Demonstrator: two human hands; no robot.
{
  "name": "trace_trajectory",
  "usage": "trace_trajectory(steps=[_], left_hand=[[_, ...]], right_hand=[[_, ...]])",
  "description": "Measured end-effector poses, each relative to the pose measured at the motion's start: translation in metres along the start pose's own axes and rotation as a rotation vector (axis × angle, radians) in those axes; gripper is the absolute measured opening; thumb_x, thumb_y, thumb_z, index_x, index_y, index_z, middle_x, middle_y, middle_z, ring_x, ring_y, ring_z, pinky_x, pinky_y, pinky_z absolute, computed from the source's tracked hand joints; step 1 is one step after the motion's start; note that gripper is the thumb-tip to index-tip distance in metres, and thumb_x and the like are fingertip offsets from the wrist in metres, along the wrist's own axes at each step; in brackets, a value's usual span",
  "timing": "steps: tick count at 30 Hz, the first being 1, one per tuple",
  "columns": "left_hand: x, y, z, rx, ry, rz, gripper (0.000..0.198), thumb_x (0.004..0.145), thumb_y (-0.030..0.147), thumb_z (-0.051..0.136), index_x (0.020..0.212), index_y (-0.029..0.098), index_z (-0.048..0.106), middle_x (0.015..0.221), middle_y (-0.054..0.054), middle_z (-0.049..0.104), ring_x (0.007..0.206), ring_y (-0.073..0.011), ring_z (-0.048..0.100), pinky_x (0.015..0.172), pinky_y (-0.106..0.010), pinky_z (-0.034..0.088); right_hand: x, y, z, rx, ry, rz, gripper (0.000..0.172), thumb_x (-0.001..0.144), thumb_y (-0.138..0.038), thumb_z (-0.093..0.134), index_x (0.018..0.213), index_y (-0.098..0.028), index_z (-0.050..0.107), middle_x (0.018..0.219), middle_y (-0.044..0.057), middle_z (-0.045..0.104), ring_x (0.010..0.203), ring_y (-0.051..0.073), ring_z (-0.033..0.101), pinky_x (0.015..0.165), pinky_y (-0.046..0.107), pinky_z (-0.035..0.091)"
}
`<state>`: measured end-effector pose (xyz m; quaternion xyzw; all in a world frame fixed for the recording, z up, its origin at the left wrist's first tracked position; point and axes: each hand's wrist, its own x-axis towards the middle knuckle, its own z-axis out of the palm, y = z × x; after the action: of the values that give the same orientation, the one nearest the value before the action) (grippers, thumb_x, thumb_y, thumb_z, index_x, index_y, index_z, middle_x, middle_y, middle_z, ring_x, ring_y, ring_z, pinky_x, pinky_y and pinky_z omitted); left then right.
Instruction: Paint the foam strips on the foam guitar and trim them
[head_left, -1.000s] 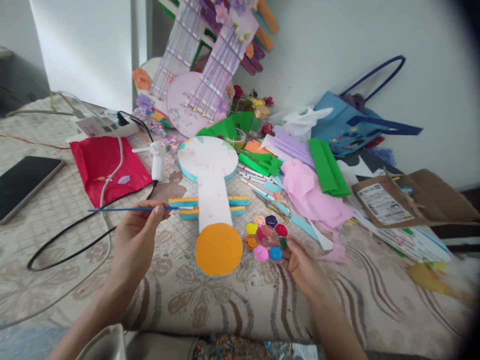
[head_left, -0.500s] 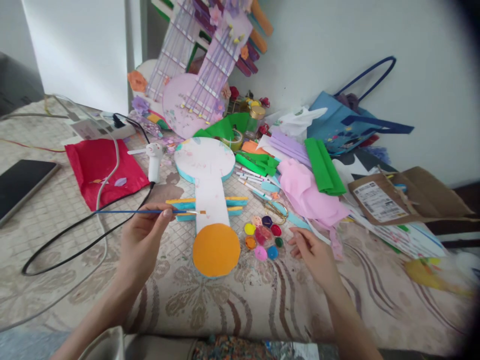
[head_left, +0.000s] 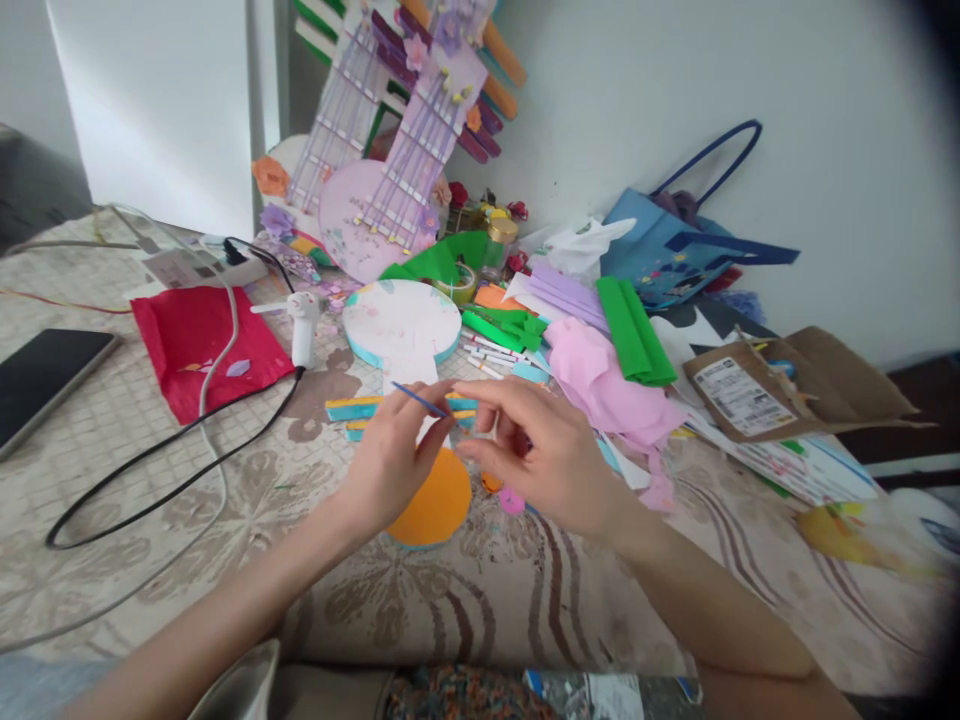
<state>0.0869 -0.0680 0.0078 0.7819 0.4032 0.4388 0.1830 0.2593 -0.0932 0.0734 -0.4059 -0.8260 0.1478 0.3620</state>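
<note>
My left hand (head_left: 394,458) is closed on a thin blue paintbrush (head_left: 420,400), whose handle sticks up to the left. My right hand (head_left: 536,450) has come in to meet it, fingers curled and pinching at the brush end. Both hands hover above a white foam craft piece (head_left: 401,320) with a round head, a stem, blue-yellow cross strips and an orange disc (head_left: 439,505) at its base. The paint palette (head_left: 510,498) lies mostly hidden under my right hand; only an orange and a pink pot show.
A glue gun (head_left: 304,320) with a black cable (head_left: 172,440) and a red cloth (head_left: 202,340) lie to the left, a phone (head_left: 41,370) further left. Folded green (head_left: 630,340), pink (head_left: 607,385) and purple paper, a blue bag (head_left: 675,250) and a brown envelope (head_left: 795,385) crowd the right.
My left hand swung the brush rightward and turned it over the craft piece. My right hand left the palette, rose and joined the left hand at the brush.
</note>
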Motion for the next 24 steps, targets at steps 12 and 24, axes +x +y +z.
trace_trajectory(steps=[12, 24], left_hand=[[0.018, 0.022, 0.025, 0.167, -0.063, 0.235, 0.011, 0.091, 0.016, 0.048, 0.093, 0.017, 0.058, 0.085, -0.007, 0.062, 0.082, -0.0234, 0.056, 0.068, -0.037, 0.043], [-0.001, -0.005, -0.010, -0.071, -0.046, -0.229, 0.012, 0.087, 0.023, 0.054, 0.086, 0.023, 0.066, 0.082, -0.001, 0.069, 0.076, -0.0175, 0.062, 0.070, -0.031, 0.047]], right_hand=[[-0.007, 0.011, -0.008, -0.181, 0.099, -0.041, 0.009, 0.091, -0.021, 0.050, 0.084, -0.021, 0.056, 0.077, 0.000, 0.062, 0.070, 0.012, 0.058, 0.063, 0.026, 0.046], [-0.038, 0.066, -0.039, 0.652, 0.604, 0.558, 0.015, 0.082, -0.033, 0.064, 0.077, -0.020, 0.058, 0.059, -0.005, 0.052, 0.046, 0.007, 0.048, 0.038, 0.019, 0.035]])
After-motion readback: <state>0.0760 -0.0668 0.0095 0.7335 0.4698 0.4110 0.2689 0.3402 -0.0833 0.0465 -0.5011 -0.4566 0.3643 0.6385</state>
